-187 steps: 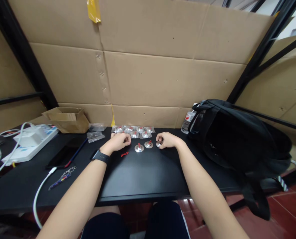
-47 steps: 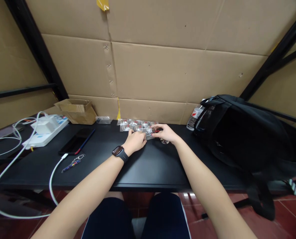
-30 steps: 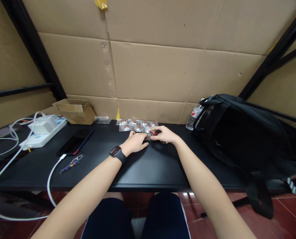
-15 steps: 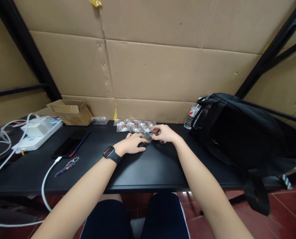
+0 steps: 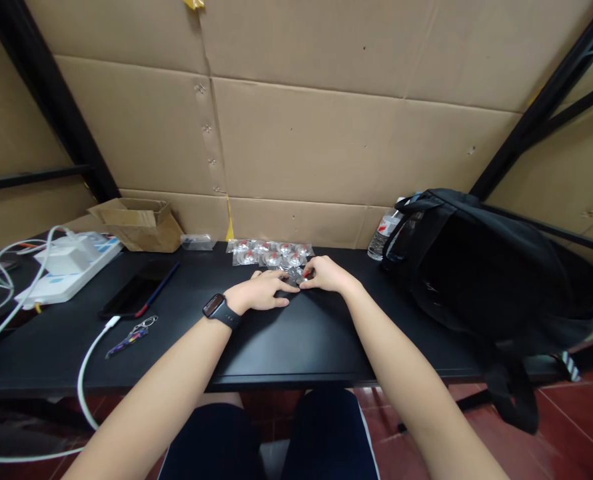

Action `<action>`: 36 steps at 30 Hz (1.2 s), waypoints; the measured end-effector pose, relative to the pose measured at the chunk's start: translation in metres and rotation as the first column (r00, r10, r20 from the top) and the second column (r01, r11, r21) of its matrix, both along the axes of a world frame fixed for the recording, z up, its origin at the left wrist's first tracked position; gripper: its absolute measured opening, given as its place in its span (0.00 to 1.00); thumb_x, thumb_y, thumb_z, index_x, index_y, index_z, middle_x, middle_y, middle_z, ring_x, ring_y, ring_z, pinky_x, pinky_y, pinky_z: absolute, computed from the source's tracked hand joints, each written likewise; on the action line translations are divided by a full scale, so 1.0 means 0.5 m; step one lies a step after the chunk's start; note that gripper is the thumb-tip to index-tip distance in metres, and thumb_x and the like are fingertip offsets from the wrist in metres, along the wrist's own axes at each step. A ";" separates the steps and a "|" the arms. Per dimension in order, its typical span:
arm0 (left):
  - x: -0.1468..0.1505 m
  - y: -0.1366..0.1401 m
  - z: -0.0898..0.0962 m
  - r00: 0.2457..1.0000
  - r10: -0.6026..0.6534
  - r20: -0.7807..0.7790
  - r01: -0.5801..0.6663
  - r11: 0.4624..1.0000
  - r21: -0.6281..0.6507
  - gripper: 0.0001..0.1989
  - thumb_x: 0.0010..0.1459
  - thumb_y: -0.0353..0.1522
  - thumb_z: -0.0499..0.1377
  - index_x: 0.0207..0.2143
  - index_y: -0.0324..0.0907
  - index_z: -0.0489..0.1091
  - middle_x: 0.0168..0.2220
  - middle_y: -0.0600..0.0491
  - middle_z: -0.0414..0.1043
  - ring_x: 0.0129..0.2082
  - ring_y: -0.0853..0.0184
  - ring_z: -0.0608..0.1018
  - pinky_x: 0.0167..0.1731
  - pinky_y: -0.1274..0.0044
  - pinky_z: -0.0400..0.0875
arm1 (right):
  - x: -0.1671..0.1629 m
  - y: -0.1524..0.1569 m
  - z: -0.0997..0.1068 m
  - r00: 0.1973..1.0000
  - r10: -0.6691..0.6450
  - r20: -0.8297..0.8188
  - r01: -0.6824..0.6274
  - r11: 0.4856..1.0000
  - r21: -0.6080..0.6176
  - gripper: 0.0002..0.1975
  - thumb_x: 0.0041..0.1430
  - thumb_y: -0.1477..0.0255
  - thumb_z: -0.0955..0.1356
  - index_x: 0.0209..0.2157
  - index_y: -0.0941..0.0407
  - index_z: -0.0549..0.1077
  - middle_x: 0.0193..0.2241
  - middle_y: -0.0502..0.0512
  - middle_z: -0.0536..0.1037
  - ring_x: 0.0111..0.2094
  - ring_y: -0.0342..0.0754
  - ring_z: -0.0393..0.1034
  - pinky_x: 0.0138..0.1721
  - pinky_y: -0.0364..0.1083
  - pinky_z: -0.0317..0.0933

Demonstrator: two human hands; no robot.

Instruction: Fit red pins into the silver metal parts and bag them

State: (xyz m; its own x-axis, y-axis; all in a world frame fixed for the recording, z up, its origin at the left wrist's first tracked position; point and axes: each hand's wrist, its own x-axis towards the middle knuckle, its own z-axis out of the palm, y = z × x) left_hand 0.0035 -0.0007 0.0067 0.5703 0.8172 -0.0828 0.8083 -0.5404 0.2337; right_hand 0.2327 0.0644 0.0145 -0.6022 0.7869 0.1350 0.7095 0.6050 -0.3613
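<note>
My right hand pinches a small clear plastic packet with something red showing at the fingertips. What is inside the packet is partly hidden. My left hand, a black watch on its wrist, lies palm down on the table with fingers stretched out; its fingertips touch the near-left side of that packet. Just behind both hands, several clear packets lie in two rows, each with a round silvery item and red marks.
On the left of the black table lie a phone, a pen, a keychain and a white power strip. Behind stands an open cardboard box. A water bottle and black backpack occupy the right.
My right hand has moved slightly left and down with the packet, bringing it against my left fingertips. My left hand has stayed almost in place.
</note>
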 end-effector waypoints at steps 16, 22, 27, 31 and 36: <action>-0.007 0.004 -0.003 1.000 -0.002 0.018 0.003 1.000 -0.022 0.24 0.62 0.41 0.60 0.60 0.64 0.68 0.72 0.52 0.49 0.70 0.46 0.55 0.62 0.46 0.49 | -0.036 0.010 -0.039 0.990 0.024 -0.136 -0.007 0.992 0.124 0.11 0.50 0.75 0.78 0.37 0.58 0.79 0.33 0.53 0.81 0.31 0.45 0.74 0.34 0.41 0.63; -0.009 0.006 -0.002 1.000 0.001 0.016 -0.001 1.000 -0.031 0.24 0.61 0.40 0.60 0.60 0.65 0.68 0.73 0.54 0.49 0.70 0.47 0.56 0.62 0.46 0.49 | -0.057 0.002 -0.036 0.980 -0.195 0.044 0.164 0.912 0.377 0.16 0.55 0.60 0.76 0.42 0.53 0.77 0.43 0.57 0.79 0.45 0.54 0.73 0.42 0.47 0.63; -0.012 0.008 0.007 0.999 0.000 0.039 0.000 1.000 0.000 0.19 0.62 0.39 0.59 0.55 0.61 0.74 0.69 0.55 0.59 0.66 0.50 0.63 0.62 0.53 0.52 | -0.071 0.000 -0.038 0.946 -0.298 0.128 0.221 0.881 0.419 0.15 0.60 0.62 0.74 0.46 0.53 0.76 0.47 0.60 0.78 0.49 0.56 0.71 0.47 0.50 0.62; -0.013 0.010 -0.001 0.995 -0.044 0.091 0.038 0.997 0.067 0.24 0.62 0.38 0.58 0.61 0.58 0.67 0.64 0.53 0.66 0.63 0.54 0.68 0.61 0.58 0.56 | -0.071 0.001 -0.040 0.945 -0.309 0.107 0.249 0.892 0.376 0.15 0.60 0.63 0.73 0.47 0.53 0.75 0.47 0.58 0.80 0.48 0.55 0.73 0.46 0.49 0.62; -0.001 0.011 -0.021 0.997 0.028 0.072 -0.035 0.993 0.109 0.25 0.65 0.42 0.56 0.63 0.56 0.65 0.60 0.47 0.67 0.61 0.53 0.69 0.60 0.58 0.58 | -0.064 0.003 -0.037 0.955 -0.286 0.079 0.249 0.916 0.313 0.13 0.59 0.64 0.74 0.44 0.52 0.76 0.41 0.56 0.82 0.43 0.53 0.76 0.43 0.47 0.61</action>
